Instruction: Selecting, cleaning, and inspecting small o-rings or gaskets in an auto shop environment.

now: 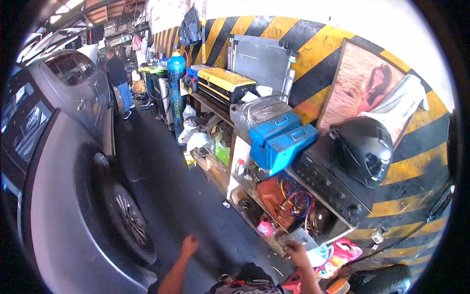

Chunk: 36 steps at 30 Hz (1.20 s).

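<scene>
Left hand (190,246): fingers curl together; right hand (295,251): can't tell. Pink bag (346,251) by shelf (233,183) corner looks soft; pinch its top.

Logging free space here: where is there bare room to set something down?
The widest bare patch is the dark floor between the grey car and the shelving, beneath the left hand. A narrow strip of black top shows between the blue toolbox and the helmet. Crowded: under that top, with hoses, and beside the right hand, with a pink bag.
</scene>
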Motion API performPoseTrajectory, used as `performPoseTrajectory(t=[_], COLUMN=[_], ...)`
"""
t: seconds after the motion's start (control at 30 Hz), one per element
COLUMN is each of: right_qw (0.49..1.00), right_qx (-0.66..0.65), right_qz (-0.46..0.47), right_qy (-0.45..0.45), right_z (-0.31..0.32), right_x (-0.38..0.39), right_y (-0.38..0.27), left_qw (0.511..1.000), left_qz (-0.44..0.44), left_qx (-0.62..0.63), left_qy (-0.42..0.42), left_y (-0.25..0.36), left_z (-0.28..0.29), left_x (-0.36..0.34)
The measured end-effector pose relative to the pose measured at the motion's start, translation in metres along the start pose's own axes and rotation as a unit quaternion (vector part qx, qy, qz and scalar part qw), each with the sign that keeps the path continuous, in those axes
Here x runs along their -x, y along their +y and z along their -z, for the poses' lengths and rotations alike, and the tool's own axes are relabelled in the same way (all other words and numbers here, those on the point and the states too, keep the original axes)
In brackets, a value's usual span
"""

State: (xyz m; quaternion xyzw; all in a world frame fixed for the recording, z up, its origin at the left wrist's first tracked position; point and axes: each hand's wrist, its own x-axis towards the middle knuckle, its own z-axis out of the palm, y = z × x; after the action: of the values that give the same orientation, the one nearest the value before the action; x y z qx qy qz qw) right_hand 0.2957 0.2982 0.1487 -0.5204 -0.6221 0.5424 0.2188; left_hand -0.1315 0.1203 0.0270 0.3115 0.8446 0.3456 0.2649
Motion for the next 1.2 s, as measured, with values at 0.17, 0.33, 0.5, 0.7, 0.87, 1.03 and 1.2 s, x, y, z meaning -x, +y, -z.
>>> performPoseTrajectory(t=[0.17,0.33,0.5,0.7,0.87,1.03,1.2], right_qw=[0.968,0.865,0.816,0.773,0.798,0.811,0.816], right_qx=[0.089,0.269,0.366,0.453,0.488,0.488,0.501], right_qz=[0.233,0.424,0.447,0.444,0.348,0.277,0.197], right_qy=[-0.010,0.014,-0.023,0.002,0.063,0.167,0.210], right_z=[-0.030,-0.032,-0.046,-0.071,-0.082,-0.102,-0.124], right_x=[-0.152,-0.263,-0.373,-0.458,-0.486,-0.488,-0.486], right_y=[-0.271,-0.403,-0.489,-0.532,-0.533,-0.531,-0.545], left_qw=[0.933,0.859,0.812,0.754,0.694,0.555,0.462], left_qz=[-0.353,-0.511,-0.580,-0.632,-0.636,-0.738,-0.844], left_qx=[0.024,-0.040,-0.071,-0.139,0.014,0.035,-0.011], left_qy=[0.062,0.025,-0.003,-0.116,-0.337,-0.383,-0.274], left_y=[0.260,0.453,0.535,0.572,0.615,0.644,0.657], left_z=[0.108,0.176,0.190,0.165,0.110,0.077,0.070], left_x=[-0.238,-0.325,-0.416,-0.552,-0.598,-0.617,-0.634])
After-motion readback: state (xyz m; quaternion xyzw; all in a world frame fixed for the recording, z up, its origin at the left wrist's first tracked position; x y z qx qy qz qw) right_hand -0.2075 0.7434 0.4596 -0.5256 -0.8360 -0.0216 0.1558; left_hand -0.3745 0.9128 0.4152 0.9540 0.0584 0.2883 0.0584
